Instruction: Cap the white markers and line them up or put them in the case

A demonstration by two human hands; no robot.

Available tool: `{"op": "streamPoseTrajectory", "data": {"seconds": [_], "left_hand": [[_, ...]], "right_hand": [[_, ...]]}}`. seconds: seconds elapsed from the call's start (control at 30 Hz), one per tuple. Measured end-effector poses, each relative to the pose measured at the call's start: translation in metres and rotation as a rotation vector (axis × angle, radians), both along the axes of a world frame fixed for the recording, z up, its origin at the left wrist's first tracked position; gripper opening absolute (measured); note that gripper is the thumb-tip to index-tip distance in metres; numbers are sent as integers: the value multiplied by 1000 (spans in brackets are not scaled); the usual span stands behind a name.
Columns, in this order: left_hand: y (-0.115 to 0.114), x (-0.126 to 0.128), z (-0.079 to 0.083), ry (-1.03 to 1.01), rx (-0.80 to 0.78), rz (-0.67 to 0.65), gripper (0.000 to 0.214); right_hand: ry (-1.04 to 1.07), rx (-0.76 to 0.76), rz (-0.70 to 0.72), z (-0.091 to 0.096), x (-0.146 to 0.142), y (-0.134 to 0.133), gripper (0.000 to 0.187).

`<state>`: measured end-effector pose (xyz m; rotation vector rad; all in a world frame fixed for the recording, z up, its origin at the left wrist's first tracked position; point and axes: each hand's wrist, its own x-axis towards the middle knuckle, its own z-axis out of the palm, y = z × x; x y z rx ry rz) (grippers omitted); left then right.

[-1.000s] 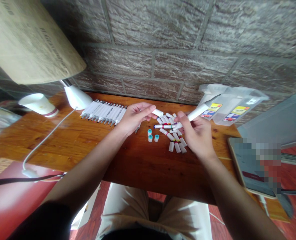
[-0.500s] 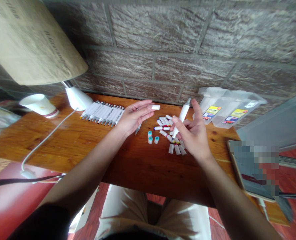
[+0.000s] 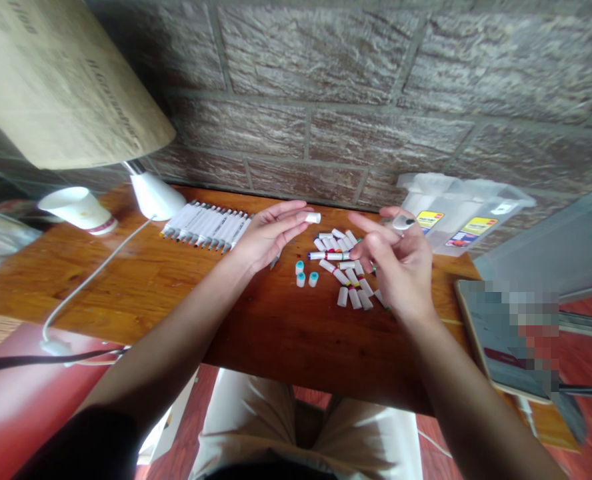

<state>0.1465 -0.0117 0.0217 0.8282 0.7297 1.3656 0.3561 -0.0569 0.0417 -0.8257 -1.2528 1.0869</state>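
A small white marker cap (image 3: 314, 217) is pinched between the thumb and fingertips of my left hand (image 3: 271, 233), above the table. To its right, my right hand (image 3: 401, 263) is closed around a white marker, whose grey-tipped end (image 3: 403, 223) shows past the fingers; the rest is hidden by the hand. My right index finger points left. Below lies a heap of loose marker caps (image 3: 355, 298), partly behind the right hand, with two joined caps (image 3: 326, 256) making a longer stick. Three white caps with turquoise tops (image 3: 301, 280) stand between the hands.
Behind my left forearm lies a row of uncapped markers (image 3: 201, 227). A lamp (image 3: 153, 193), a paper cup (image 3: 79, 210) and a cable sit at the left. Clear plastic holders (image 3: 456, 213) stand at the back right, before a tablet (image 3: 501, 340). A brick wall closes the back.
My right hand has turned and shifted slightly right, swinging the marker from steeply upright across the fingers to mostly hidden in the hand. My left hand with the cap has hardly moved.
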Motion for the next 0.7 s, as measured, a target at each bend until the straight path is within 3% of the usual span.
{"op": "streamPoseTrajectory", "data": {"seconds": [0.17, 0.37, 0.7], "left_hand": [[-5, 2, 0, 29, 44, -93, 25], [-12, 6, 4, 43, 27, -169, 34], [-14, 9, 0, 65, -8, -243, 36]], "right_hand": [[-24, 43, -97, -7, 0, 10, 42], [-153, 273, -24, -14, -10, 4, 56], [-238, 377, -51, -20, -15, -3, 44]]}}
